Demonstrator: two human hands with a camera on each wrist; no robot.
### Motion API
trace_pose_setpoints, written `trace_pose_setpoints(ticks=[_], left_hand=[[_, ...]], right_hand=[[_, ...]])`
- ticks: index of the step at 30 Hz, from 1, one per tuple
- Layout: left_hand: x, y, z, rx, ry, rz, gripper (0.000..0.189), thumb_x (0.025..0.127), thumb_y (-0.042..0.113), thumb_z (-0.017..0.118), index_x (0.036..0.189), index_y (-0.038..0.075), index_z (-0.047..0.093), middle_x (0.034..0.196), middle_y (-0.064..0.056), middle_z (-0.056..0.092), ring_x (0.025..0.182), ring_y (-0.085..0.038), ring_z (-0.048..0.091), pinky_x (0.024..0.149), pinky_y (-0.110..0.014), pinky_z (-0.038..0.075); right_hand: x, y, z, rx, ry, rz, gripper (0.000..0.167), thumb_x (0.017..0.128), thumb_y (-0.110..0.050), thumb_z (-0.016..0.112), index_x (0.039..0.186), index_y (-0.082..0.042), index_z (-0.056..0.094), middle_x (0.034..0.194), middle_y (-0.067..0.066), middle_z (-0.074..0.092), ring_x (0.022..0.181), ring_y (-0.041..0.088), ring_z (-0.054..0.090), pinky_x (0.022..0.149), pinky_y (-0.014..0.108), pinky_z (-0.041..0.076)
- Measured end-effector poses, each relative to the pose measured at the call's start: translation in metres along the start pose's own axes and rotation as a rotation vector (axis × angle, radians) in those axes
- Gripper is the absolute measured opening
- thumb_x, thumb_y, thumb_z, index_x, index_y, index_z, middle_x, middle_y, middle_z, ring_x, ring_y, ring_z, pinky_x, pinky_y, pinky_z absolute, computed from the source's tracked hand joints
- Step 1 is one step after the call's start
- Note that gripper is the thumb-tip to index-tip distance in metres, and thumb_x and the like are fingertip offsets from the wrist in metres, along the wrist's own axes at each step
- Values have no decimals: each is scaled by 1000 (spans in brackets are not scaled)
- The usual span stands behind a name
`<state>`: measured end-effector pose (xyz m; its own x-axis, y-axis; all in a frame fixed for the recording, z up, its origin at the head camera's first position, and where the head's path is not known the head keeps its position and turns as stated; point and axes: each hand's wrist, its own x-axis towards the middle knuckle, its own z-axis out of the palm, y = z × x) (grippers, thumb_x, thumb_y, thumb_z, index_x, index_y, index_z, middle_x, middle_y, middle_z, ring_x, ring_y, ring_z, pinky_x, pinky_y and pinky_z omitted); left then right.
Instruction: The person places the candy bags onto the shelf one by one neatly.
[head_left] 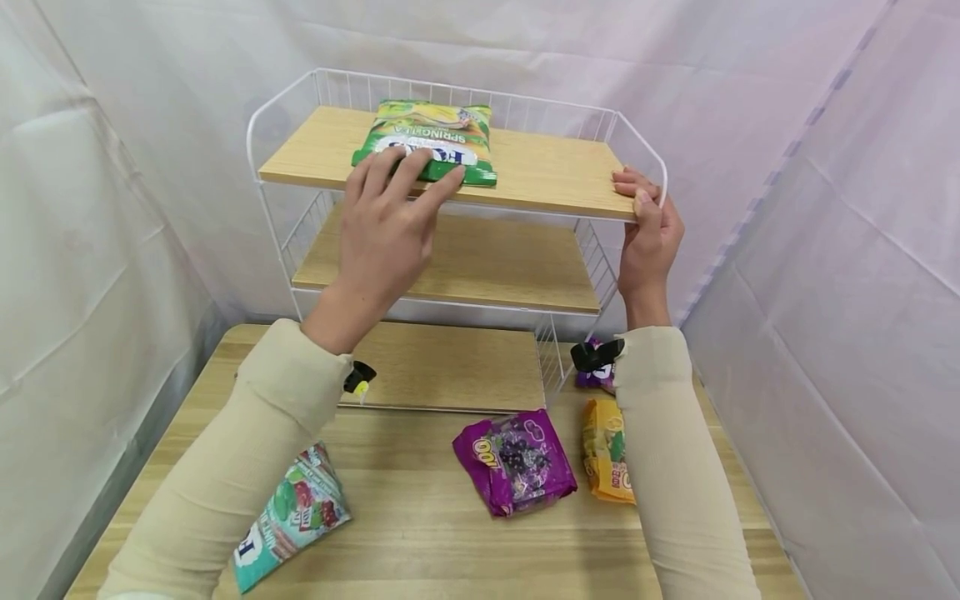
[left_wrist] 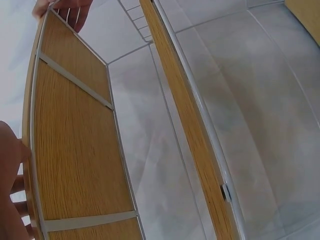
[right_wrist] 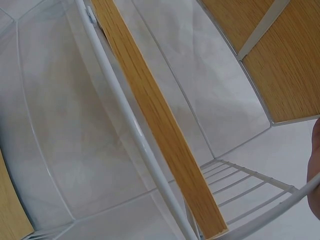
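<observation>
While the light wooden bench (head_left: 420, 558) spreads across the lower part of our view, a three-tier rack of white wire and pale wood boards (head_left: 487, 258) stands along its far edge. On its top shelf (head_left: 555, 171) we see both hands, well apart. The left hand (head_left: 386, 233) has its fingertips over the front edge of a flat green and yellow plastic bag (head_left: 431, 129); its thumb is hidden in the head view, so we cannot tell whether it pinches or only presses. The right hand (head_left: 651, 233) clamps the shelf's right front corner. That green bag lies left of the shelf's middle, at its front edge, and we judge it nearly settled there. Left on the bench, we count four more: a purple plastic grape bag (head_left: 517, 462) near the rack's right front corner, a teal plastic bag (head_left: 296, 508) towards the left edge, an orange plastic bag (head_left: 603, 450) towards the right edge, and a mostly hidden purple packet (head_left: 592, 379) by the rack's right side.
</observation>
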<state>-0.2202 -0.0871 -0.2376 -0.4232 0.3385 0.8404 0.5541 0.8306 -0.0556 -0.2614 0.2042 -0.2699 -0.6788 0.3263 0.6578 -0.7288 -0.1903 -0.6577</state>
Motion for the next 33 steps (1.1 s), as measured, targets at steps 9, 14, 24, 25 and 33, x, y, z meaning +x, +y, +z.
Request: trace_pose_setpoints(ticks=[9,14,24,25,33], left_hand=[[2,-1,-3,-19,-48,-17,33,97,13,46,124,20,65,125,-12,56,120,-32,44,106,-43,28],[2,-2,-2,-18,-63,-10,33,99,17,45,125,19,65,126,-12,55,120,-33,43,105,-44,29],[2,-5,-1,-5,-88,3,34,98,19,44,126,19,64,125,-12,54,118,-33,43,103,-45,30],[2,-5,-1,-2,-87,6,34,98,19,44,126,19,64,125,-12,54,118,-33,43,102,-45,30],[0,-6,-1,38,-68,35,34,100,22,42,127,17,62,126,-14,54,118,-34,44,102,-46,31]], right_hand=[[0,0,0,-1,0,13,30,90,-3,39,89,6,68,111,24,62,124,33,48,104,38,38],[0,-3,2,36,31,52,30,89,-2,39,87,7,68,108,22,63,123,32,49,104,37,38],[-1,0,1,45,36,56,30,90,-2,39,87,7,68,109,22,63,123,32,49,104,37,38],[-1,0,1,44,35,55,30,90,-2,39,87,7,68,109,22,63,123,32,49,104,37,38],[1,4,1,61,26,45,29,89,-2,40,87,7,68,109,23,63,124,35,48,104,38,38]])
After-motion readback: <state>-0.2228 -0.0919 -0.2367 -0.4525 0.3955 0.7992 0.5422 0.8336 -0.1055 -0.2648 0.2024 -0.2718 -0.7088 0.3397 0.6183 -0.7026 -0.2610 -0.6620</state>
